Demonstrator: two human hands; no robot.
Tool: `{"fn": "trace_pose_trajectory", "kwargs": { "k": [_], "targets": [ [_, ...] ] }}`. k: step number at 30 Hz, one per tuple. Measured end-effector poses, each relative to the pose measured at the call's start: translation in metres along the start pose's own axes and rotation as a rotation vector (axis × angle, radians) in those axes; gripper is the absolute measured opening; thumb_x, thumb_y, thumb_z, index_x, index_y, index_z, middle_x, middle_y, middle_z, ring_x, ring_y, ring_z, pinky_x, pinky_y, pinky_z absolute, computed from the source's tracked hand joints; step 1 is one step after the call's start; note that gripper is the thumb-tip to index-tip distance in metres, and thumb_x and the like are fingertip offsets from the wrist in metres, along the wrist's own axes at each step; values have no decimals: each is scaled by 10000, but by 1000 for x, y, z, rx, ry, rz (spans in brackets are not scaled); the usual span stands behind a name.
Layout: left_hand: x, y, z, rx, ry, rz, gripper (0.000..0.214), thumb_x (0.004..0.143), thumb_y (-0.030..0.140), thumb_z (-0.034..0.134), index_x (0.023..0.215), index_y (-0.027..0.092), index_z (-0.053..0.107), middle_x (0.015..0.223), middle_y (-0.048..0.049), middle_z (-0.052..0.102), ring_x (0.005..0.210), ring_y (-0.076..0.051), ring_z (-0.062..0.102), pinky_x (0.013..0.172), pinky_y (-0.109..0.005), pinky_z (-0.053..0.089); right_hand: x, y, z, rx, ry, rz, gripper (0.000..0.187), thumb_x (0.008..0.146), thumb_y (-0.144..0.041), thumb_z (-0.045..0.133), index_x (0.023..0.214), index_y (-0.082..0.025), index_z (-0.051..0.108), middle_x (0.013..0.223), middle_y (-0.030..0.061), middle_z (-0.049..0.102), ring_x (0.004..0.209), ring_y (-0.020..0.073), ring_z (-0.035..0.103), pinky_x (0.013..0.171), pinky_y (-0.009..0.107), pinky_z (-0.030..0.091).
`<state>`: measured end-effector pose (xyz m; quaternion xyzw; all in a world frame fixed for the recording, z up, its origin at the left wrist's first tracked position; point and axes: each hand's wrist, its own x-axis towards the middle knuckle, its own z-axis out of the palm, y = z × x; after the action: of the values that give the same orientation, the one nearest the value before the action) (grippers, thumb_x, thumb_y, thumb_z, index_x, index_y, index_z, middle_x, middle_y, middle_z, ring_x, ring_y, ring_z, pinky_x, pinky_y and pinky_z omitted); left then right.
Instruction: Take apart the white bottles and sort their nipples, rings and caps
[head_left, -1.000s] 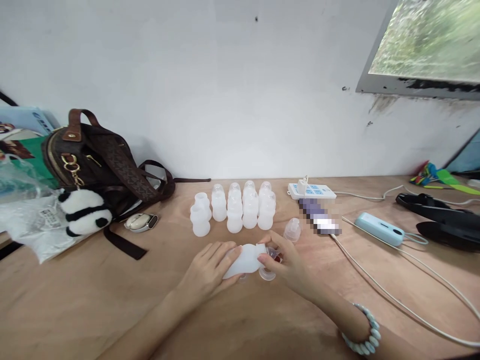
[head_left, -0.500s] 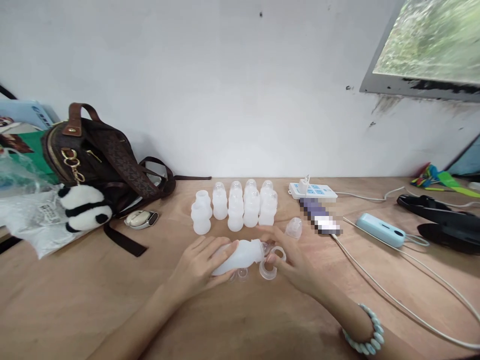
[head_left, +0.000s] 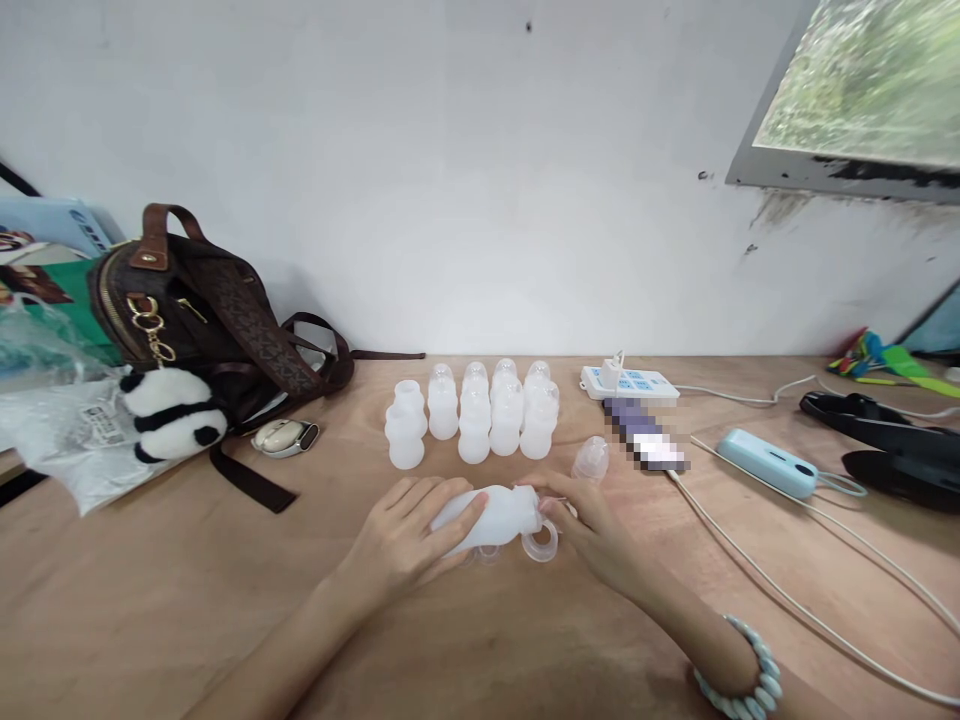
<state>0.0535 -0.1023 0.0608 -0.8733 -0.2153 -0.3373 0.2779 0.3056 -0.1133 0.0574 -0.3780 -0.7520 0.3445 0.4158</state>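
Observation:
My left hand (head_left: 420, 530) is wrapped round a frosted white baby bottle (head_left: 491, 518), which lies tilted on its side with its neck to the right. At that neck, my right hand (head_left: 581, 515) pinches a clear screw ring, mostly hidden by the fingers. Below the neck another clear ring (head_left: 540, 542) lies on the table. Small clear pieces (head_left: 489, 553), perhaps nipples, show partly under the bottle. Behind stand several capped bottles (head_left: 474, 425) and open bottles (head_left: 406, 440) without caps. A clear dome cap (head_left: 591, 459) sits just beyond my right hand.
A brown backpack (head_left: 217, 310) with a panda charm (head_left: 171, 415) is at the left, beside a mouse (head_left: 285, 437). To the right are a power strip (head_left: 630, 383), a blurred phone (head_left: 643, 435), a light-blue device (head_left: 766, 464) and a white cable (head_left: 757, 575) across the wooden table.
My right hand has closed in on the bottle's neck, and the ring in its fingers is now mostly covered. The bottle has turned a little closer to level.

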Motion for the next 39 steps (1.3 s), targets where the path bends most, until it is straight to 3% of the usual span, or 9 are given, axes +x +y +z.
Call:
{"fn": "trace_pose_trajectory", "kwargs": {
  "k": [6, 9, 13, 17, 22, 26, 30, 36, 39],
  "targets": [
    [0, -2, -1, -17, -3, -46, 235, 970, 285, 520, 1169, 183, 590, 956, -94, 743, 792, -204, 682, 710, -299, 463, 0, -6, -3, -49, 34, -30, 361, 858, -434, 690, 1154, -241, 620, 1090, 64, 702, 964, 227, 611, 844, 362, 476],
    [1, -2, 0, -18, 4, -43, 244, 972, 297, 525, 1172, 171, 585, 954, -99, 743, 782, -204, 682, 717, -307, 467, -1, -2, -2, -61, 51, -21, 405, 901, -453, 619, 1243, -241, 574, 1109, 83, 694, 974, 241, 611, 847, 387, 471],
    [-1, -2, 2, -5, -5, -29, 230, 977, 283, 518, 1160, 164, 589, 956, -104, 745, 776, -205, 681, 704, -311, 462, -2, -2, -2, -109, 31, 19, 244, 902, -382, 626, 1104, -246, 612, 1066, 65, 694, 988, 246, 610, 870, 401, 454],
    [-2, -2, 3, -11, -9, -51, 245, 980, 308, 522, 1175, 168, 570, 956, -102, 742, 780, -203, 675, 699, -310, 458, -1, -5, -2, -122, 64, -9, 485, 811, -356, 736, 1242, -268, 531, 1213, 70, 643, 1146, 276, 555, 950, 425, 434],
    [-2, -2, 3, -19, -22, -26, 246, 991, 295, 497, 1185, 162, 567, 972, -107, 742, 795, -209, 677, 699, -313, 455, -2, -4, -2, -148, 14, 40, 240, 864, -307, 658, 1093, -256, 603, 1058, 52, 673, 1004, 249, 585, 861, 396, 464],
    [-4, -3, 4, -63, -46, -71, 261, 970, 300, 540, 1189, 160, 567, 997, -109, 738, 816, -217, 678, 717, -320, 460, -1, -6, -1, -126, 68, 25, 390, 793, -285, 736, 1145, -251, 570, 1121, 54, 656, 1063, 248, 577, 906, 400, 451],
    [-7, -4, 7, -113, -64, -117, 288, 953, 318, 576, 1195, 162, 567, 1020, -110, 735, 847, -227, 685, 738, -329, 465, 1, -4, -1, -44, 7, 63, 191, 899, -277, 608, 1081, -222, 621, 861, 22, 687, 798, 187, 628, 756, 339, 494],
    [-14, -8, 17, -219, -58, -285, 371, 912, 349, 642, 1223, 172, 545, 1062, -106, 722, 896, -238, 695, 741, -330, 478, 4, 6, -2, -89, 108, 15, 142, 893, -270, 598, 1019, -206, 613, 871, 39, 688, 812, 189, 630, 758, 344, 497],
    [-17, -8, 21, -246, -90, -406, 381, 897, 366, 654, 1221, 201, 540, 1075, -83, 721, 923, -247, 685, 786, -349, 496, 4, 0, -6, -153, -11, 46, 113, 905, -313, 600, 878, -205, 580, 809, 18, 647, 748, 170, 589, 702, 312, 466]
  ]
}}
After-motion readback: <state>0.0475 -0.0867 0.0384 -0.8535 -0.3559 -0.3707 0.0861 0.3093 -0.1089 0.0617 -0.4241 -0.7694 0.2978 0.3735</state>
